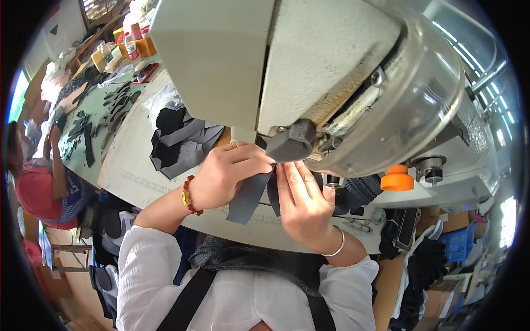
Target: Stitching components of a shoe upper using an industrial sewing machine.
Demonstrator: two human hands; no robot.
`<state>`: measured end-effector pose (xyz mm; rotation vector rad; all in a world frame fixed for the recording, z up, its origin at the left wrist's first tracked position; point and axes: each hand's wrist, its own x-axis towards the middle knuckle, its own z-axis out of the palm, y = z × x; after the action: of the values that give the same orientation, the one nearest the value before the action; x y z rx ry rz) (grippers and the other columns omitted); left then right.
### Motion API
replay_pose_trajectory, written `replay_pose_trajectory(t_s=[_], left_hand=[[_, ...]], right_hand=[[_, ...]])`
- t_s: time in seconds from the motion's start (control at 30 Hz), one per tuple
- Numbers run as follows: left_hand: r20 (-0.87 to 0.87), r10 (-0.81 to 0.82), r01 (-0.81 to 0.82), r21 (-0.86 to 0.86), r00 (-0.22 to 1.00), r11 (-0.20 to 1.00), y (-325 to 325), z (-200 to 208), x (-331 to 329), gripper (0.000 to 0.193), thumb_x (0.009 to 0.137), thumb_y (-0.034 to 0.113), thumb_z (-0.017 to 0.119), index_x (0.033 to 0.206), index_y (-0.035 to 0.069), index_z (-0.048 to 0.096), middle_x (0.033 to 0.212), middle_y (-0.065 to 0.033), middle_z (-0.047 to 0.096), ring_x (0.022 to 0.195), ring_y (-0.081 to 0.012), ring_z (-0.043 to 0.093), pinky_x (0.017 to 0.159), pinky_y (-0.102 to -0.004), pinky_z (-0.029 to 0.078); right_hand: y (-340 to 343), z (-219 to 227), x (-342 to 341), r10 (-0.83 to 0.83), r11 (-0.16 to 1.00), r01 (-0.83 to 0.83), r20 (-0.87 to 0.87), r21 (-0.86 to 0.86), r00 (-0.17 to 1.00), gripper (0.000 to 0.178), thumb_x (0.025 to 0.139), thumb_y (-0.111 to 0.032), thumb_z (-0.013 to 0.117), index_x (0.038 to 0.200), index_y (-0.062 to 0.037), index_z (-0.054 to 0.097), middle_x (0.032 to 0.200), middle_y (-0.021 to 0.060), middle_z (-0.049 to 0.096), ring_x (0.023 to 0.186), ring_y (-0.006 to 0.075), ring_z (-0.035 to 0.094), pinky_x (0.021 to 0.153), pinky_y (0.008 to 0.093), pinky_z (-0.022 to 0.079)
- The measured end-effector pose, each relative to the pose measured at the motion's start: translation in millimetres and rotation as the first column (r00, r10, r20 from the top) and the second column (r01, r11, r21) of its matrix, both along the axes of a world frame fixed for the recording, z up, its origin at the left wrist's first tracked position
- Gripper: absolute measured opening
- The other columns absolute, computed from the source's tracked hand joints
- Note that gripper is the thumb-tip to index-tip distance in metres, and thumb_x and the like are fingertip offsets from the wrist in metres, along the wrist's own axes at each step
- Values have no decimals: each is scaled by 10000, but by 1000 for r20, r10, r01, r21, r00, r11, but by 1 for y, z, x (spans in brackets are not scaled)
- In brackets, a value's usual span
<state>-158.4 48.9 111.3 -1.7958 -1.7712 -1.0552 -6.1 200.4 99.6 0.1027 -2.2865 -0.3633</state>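
My left hand [223, 171] is closed in a pinch on a dark grey fabric strip [247, 203], which hangs down toward me below the fingers. Just right of it lies my right hand [302, 207], its fingers stretched out flat on a black fabric piece [273, 193] that shows to its left. Both sets of fingertips are close together beneath the head of a white sewing machine [215, 49]. A grey padded part [291, 142] hangs over them and hides the needle area and where the fabrics meet.
A pile of grey and black fabric pieces [182, 138] lies left on the white worktable [132, 160]. An orange knob [397, 177] and a ribbed dark bundle [361, 192] are at right. Far left, a person in a red cap [38, 193] sits by a green table [83, 160].
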Motion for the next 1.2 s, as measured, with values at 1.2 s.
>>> replay_pose_trajectory(t_s=[1.2], left_hand=[[-263,161,-140,98,951,985,19,-39,4,227,724,82,675,944,29,668,991,-186,652,615,-212,621,476,-304,494]], right_hand=[[39,6,-5,133,990,-136,69,42,989,307,835,-54,689,1133,-29,758,1083,84,755,852,246,727,735,365,577]])
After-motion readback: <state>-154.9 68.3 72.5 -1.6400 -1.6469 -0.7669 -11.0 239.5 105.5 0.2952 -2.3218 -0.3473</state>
